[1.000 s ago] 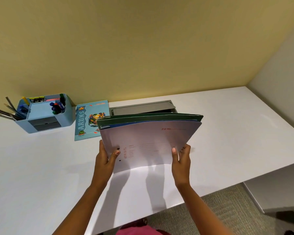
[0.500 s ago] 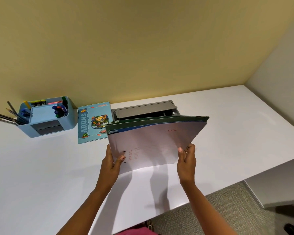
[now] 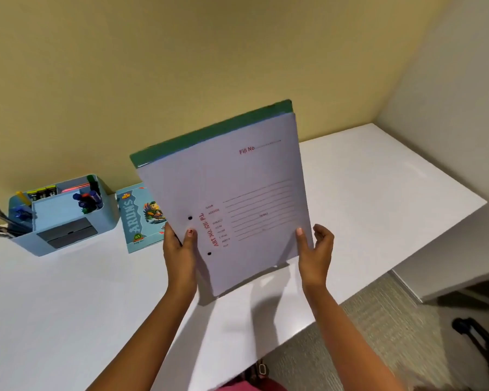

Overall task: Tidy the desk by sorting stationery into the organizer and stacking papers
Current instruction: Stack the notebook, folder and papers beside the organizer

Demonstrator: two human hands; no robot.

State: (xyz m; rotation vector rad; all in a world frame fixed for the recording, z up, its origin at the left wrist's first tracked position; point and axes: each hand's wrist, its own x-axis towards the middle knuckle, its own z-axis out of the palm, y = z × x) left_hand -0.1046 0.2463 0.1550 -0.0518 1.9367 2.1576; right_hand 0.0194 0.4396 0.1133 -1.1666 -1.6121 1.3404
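Observation:
I hold a stack of file folders [image 3: 237, 193] upright above the white desk [image 3: 68, 292]; a pale lilac folder with red print faces me, and a green one shows behind its top edge. My left hand [image 3: 180, 252] grips the stack's lower left edge, thumb on the front. My right hand [image 3: 314, 252] holds the lower right edge, fingers partly curled behind. The stack's bottom corner rests on or just above the desk. A blue desk organizer [image 3: 65, 215] with pens, markers and pencils stands at the back left.
A teal booklet [image 3: 137, 218] lies flat beside the organizer, partly hidden by the folders. A yellow wall runs behind the desk and a white wall on the right. The desk's front edge drops to grey carpet [image 3: 364, 334], with a dark object [image 3: 477, 334] on the floor.
The folders swung from nearly flat to upright and rose toward me. They now hide the grey tray at the back of the desk. Both hands kept their grip.

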